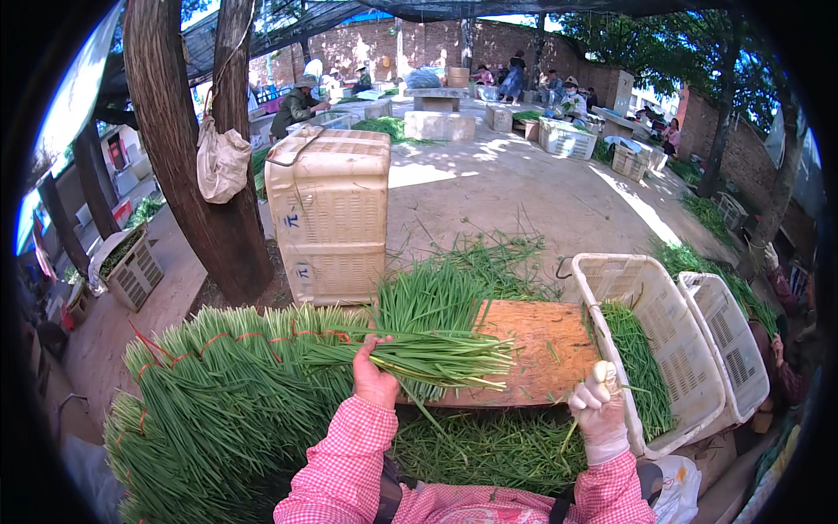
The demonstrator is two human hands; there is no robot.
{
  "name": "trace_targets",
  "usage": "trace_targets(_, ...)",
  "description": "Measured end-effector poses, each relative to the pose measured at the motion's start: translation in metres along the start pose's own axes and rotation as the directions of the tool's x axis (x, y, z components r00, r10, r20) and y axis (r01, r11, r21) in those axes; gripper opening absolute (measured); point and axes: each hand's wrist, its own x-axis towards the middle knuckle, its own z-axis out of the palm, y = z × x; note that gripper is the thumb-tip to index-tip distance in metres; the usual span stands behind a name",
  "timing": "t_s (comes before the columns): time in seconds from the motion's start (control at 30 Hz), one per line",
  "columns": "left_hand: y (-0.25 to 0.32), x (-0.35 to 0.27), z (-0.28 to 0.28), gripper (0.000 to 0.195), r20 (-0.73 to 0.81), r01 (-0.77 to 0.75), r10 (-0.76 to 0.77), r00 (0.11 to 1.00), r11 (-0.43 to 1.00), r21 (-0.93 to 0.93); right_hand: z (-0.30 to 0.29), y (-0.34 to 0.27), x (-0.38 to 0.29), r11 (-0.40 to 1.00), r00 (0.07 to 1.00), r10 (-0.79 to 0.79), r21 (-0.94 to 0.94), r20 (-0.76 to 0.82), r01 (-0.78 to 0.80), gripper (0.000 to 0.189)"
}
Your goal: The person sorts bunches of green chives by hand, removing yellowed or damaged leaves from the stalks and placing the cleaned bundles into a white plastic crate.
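My bare left hand (374,374) grips a loose bunch of garlic chives (445,357), its leaf tips pointing right over a wooden board (543,347). My gloved right hand (597,401) is raised beside the near crate, fingers curled, with thin leaf ends sticking out from it. At the board's left end lies a pile of loose chives (432,298). Left of my left hand, bundles of chives (242,386) tied with red bands stand packed together, cut ends up. Under the board are scattered leaves (491,452).
A white plastic crate (681,367) holding chives stands at right, another crate (733,347) beyond it. Ahead rise stacked beige crates (334,216), next to a tree trunk (222,249) with a hanging cloth bag (223,160). Several people work farther back; one person's hand (778,350) shows at far right.
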Motion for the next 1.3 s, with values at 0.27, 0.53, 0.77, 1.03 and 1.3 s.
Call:
trace_targets(0.27, -0.021, -0.022, 0.013, 0.006, 0.049, 0.06, -0.066, 0.997, 0.991, 0.116, -0.013, 0.036, -0.001, 0.528, 0.936, 0.205, -0.773, -0.285, -0.351, 0.066)
trace_targets(0.53, -0.03, -0.042, 0.027, 0.008, 0.014, 0.199, -0.208, 0.978, 0.95, 0.24, -0.004, 0.086, 0.03, 0.859, 0.924, 0.087, -0.442, -0.372, -0.258, 0.038)
trace_targets(0.77, -0.044, -0.032, 0.008, 0.014, 0.032, 0.243, -0.259, 0.965, 0.937, 0.251, -0.013, 0.082, 0.029, 0.978, 0.848, 0.13, -0.076, -0.514, -0.196, 0.018)
trace_targets(1.03, -0.027, -0.04, 0.017, 0.025, -0.058, 0.211, -0.204, 0.977, 0.964, 0.163, -0.057, 0.035, 0.01, 0.999, 0.772, 0.021, -0.015, -0.635, -0.039, 0.011)
trace_targets(1.3, -0.037, -0.031, 0.01, 0.028, -0.017, 0.217, -0.217, 0.976, 0.966, 0.14, 0.002, 0.067, -0.001, 0.545, 0.875, 0.382, -0.693, -0.296, -0.472, 0.041)
